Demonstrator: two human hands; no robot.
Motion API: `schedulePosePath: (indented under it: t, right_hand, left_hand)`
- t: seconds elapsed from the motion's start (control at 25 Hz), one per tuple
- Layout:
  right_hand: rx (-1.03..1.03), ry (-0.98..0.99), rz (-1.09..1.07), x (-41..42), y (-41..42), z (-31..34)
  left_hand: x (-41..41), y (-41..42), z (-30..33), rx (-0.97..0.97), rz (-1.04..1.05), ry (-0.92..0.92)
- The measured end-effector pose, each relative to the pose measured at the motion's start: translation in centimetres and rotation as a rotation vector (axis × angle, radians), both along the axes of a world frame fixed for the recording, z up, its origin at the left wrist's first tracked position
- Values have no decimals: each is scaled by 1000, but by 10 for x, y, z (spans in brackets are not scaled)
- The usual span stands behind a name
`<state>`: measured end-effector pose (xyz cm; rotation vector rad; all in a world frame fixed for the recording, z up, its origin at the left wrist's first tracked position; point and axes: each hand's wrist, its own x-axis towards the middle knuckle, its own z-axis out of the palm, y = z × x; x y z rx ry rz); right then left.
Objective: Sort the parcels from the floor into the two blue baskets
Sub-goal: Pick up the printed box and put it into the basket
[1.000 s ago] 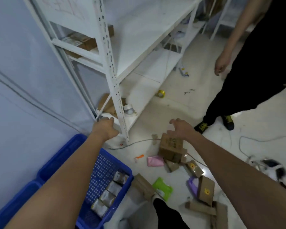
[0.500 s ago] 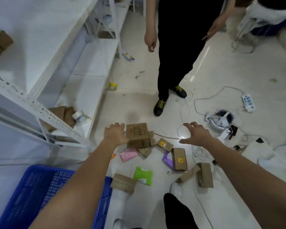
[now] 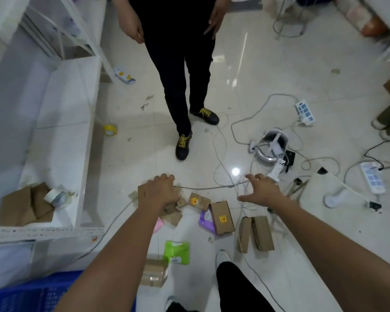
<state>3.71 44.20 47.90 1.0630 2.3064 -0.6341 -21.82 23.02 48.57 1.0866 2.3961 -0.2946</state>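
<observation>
Several parcels lie scattered on the tiled floor. My left hand [image 3: 161, 191] rests on top of a large brown box [image 3: 141, 194], fingers curled over its far edge. My right hand [image 3: 260, 191] hovers open to the right, fingers spread, above a grey cable. Between my hands lie a small brown parcel [image 3: 197, 201], a brown box with a yellow sticker [image 3: 222, 218] and a purple bag [image 3: 205, 221]. Nearer me are two narrow brown boxes [image 3: 256, 233], a green bag [image 3: 177, 252], a taped brown box [image 3: 154, 272] and a pink bag [image 3: 157, 224]. One blue basket [image 3: 32, 296] shows at the bottom left corner.
Another person in black trousers and black shoes with yellow laces [image 3: 182, 144] stands just beyond the parcels. White shelving [image 3: 61, 140] runs along the left. Cables, two power strips [image 3: 304, 111] and a white headset [image 3: 269, 147] litter the floor on the right. My own shoe [image 3: 222, 257] is below.
My view swung right and down from the shelf to the floor. My left hand moved from beside the large brown box onto its top. My right hand stays open.
</observation>
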Motion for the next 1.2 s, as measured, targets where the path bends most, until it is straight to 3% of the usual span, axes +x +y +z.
schedulePosePath:
  t: [0.24,0.4,0.52,0.76,0.96,1.2]
  right_hand:
    - [-6,-81,-24,3,3,-35]
    - [-34,-149,-2,-18,-22,-88]
    - [-42,-124,65,-62,-45,-141]
    - [-81,-106,166,-181,-94,-274]
    - [-104,-128,242,-281,-130,-380]
    - [-199,-67,85,-351,-155,-472]
  left_hand:
    - [-11,27,-34,7,-107,-8]
    - [-31,18,-96,4,-94,-73]
    - [-61,-6,-158,10,-38,-150]
    - [-148,-77,-280,-152,26,-69]
    - [-209,-131,-382,-153,75,-49]
    - [-247,-160,-483,-12,343,-148]
